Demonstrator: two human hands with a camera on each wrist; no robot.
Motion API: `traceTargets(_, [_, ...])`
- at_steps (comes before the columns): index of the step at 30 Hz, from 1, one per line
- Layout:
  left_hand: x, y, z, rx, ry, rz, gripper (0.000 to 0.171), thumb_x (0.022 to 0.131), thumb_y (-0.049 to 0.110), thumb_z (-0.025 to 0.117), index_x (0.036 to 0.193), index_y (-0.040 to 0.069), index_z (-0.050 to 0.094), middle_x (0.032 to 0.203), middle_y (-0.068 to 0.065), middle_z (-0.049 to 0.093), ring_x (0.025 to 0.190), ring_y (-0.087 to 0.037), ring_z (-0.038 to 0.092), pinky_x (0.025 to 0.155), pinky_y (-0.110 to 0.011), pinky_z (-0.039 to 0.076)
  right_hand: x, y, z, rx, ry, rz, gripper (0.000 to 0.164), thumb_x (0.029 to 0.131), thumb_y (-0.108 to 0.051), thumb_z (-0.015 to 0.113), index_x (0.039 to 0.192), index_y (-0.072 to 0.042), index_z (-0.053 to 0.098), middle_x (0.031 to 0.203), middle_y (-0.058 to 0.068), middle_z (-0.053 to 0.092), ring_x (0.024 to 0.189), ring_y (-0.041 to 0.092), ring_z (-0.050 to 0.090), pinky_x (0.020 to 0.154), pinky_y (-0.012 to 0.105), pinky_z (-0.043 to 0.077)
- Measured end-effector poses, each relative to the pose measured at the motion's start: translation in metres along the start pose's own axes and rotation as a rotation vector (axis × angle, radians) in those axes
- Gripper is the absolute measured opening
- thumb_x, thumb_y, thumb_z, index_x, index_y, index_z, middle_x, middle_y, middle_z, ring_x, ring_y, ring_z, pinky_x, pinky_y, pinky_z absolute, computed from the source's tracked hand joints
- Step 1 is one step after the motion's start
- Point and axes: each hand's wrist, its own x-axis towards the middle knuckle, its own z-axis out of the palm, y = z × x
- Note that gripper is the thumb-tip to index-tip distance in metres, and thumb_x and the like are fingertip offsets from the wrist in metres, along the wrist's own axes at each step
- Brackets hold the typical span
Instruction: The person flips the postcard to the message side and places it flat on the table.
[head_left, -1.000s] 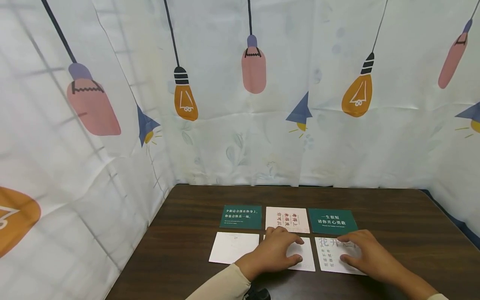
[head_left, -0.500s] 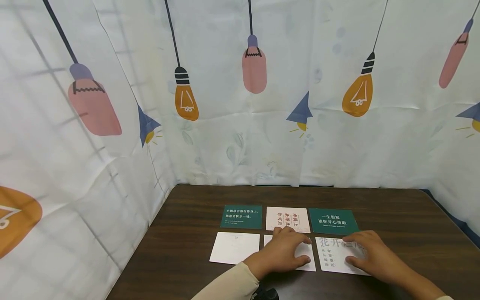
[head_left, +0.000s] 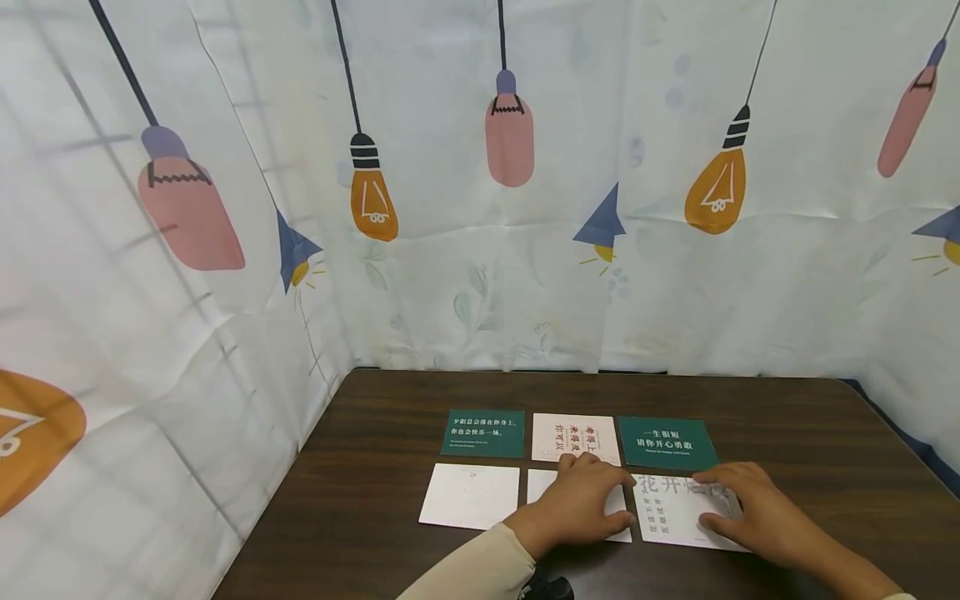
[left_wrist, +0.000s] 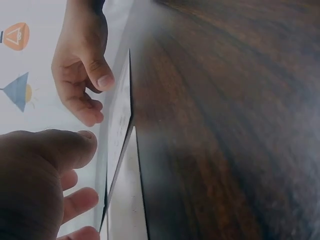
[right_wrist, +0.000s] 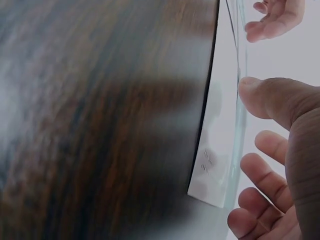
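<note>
**Left hand (head_left: 581,504) and right hand (head_left: 750,510): both released, nothing grasped**

Left: palm down above a white rectangular front-middle card (head_left: 540,483), hiding much of it. Fingers slightly bent, thumb held apart toward the right. In the head view, fingertips overlapping the near edge of a pale pink rectangular card with reddish print (head_left: 562,429). Contact with either: cannot tell.

Right: loosely curved, thumb and fingers parted, over the right part of a white rectangular front-right card with grey characters (head_left: 663,518). Contact: cannot tell.

Layout: six cards flat, two rows of three, on a dark brown wood-grain table (head_left: 360,483). At front left, a nearly plain white rectangular card (head_left: 471,493). At back left, a green rectangular card with two main lines of white text (head_left: 483,433); at back right, a green rectangular card with centred white text (head_left: 666,442); between them, the pink one. Narrow gaps between neighbours.

Surroundings: white fabric curtain with printed lamps and orange bulbs (head_left: 450,292) behind; cream sleeve (head_left: 468,568) on the left arm.
</note>
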Motion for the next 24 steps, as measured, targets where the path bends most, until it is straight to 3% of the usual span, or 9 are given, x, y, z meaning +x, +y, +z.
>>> traceTargets(12, [0.006, 0.004, 0.007, 0.093, 0.025, -0.054, 0.044, 0.091, 0.053, 0.071, 0.129, 0.031, 0.068, 0.120, 0.014, 0.056, 0.111, -0.006, 0.045, 0.088, -0.035, 0.032, -0.005, 0.018, -0.007, -0.010, -0.052, 0.028, 0.067, 0.076, -0.048, 0.088, 0.129, -0.012, 0.068, 0.132, 0.018, 0.061, 0.123, 0.048, 0.048, 0.090, 0.068, 0.045])
traceTargets(24, [0.013, 0.008, 0.010, 0.119, -0.014, -0.093, 0.054, 0.089, 0.061, 0.071, 0.134, 0.031, 0.065, 0.122, 0.010, 0.051, 0.115, -0.010, 0.040, 0.092, -0.038, 0.032, -0.006, 0.032, -0.015, -0.011, -0.097, 0.017, 0.074, 0.077, -0.053, 0.085, 0.132, -0.009, 0.065, 0.133, 0.021, 0.059, 0.122, 0.050, 0.049, 0.088, 0.068, 0.045])
